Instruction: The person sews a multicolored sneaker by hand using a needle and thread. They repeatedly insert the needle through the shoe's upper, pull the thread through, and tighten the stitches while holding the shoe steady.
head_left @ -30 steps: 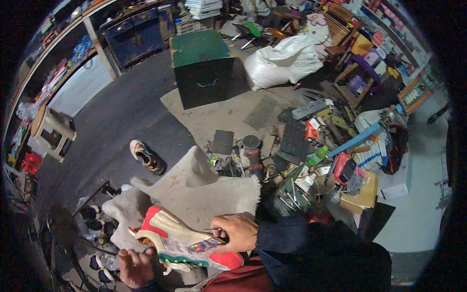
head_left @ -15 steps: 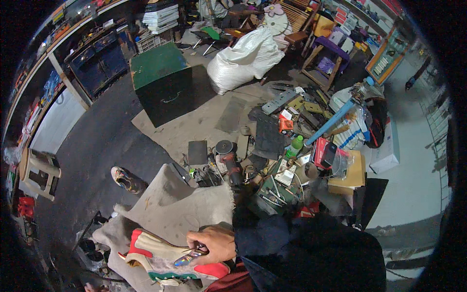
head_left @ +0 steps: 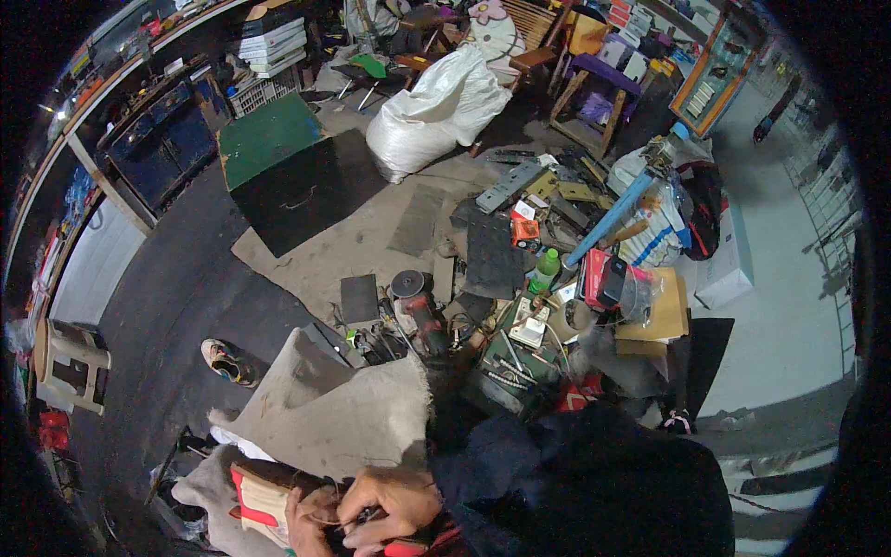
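Observation:
A cream shoe [head_left: 257,497] with red trim lies at the bottom of the view, partly covered by both hands. My left hand [head_left: 314,522] is closed over the shoe's side, fingers bent. Right beside it, my right hand [head_left: 397,501] pinches a small dark thing between thumb and fingers; what it is stays mostly hidden. A thin strand seems to run between the two hands. A grey-beige cloth [head_left: 334,408] is spread beneath and beyond the shoe. Another light shoe [head_left: 225,362] sits on the dark floor to the left.
An angle grinder [head_left: 422,316] lies ahead among cables and small tools. To its right are a green bottle [head_left: 545,270], a red box [head_left: 596,278] and a blue pole [head_left: 613,215]. Farther off stand a green-topped box [head_left: 274,139] and a white sack [head_left: 432,121]. A plastic stool [head_left: 72,362] stands left.
My left hand has come in from the lower left to the shoe, next to my right hand. The shiny, colourful thing in my right hand no longer shows. The view has shifted slightly.

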`<state>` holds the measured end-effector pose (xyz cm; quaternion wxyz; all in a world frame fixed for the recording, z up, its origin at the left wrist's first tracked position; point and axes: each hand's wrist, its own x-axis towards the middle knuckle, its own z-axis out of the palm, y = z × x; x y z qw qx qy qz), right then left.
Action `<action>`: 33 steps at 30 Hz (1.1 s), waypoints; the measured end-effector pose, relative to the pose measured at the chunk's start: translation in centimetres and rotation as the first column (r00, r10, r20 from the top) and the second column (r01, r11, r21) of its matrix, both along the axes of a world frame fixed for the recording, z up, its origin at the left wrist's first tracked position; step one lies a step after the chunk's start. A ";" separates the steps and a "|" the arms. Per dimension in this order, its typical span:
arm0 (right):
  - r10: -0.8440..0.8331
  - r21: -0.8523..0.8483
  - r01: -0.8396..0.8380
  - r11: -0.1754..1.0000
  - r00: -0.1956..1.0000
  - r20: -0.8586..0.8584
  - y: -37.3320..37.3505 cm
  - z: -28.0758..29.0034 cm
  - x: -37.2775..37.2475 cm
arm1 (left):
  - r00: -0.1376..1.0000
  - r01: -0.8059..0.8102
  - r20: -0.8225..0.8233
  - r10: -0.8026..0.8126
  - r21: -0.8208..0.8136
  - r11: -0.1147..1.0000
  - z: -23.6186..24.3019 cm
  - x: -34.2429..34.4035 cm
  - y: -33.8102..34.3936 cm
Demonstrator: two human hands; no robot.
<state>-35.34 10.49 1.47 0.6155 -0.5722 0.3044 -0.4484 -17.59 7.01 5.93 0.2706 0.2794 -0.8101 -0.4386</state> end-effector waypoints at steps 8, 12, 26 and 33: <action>-0.103 0.225 0.095 0.970 0.994 0.026 2.5 -1.5 0.1 | 0.995 0.045 0.101 -0.026 -0.188 0.981 -1.6 0.5 -0.4; -0.145 0.169 0.149 0.974 0.989 -0.037 3.6 -1.6 0.2 | 0.996 0.036 0.083 -0.024 -0.150 0.988 -2.5 0.7 -0.3; -0.195 -0.317 0.180 0.931 0.981 -0.018 1.0 1.7 0.4 | 0.968 -0.225 -0.181 0.176 -0.306 0.925 -3.6 1.6 -0.8; -0.220 0.314 0.217 0.924 0.975 -0.028 0.1 3.1 -1.9 | 0.973 -0.173 -0.184 0.137 -0.200 0.964 -3.7 2.4 -1.3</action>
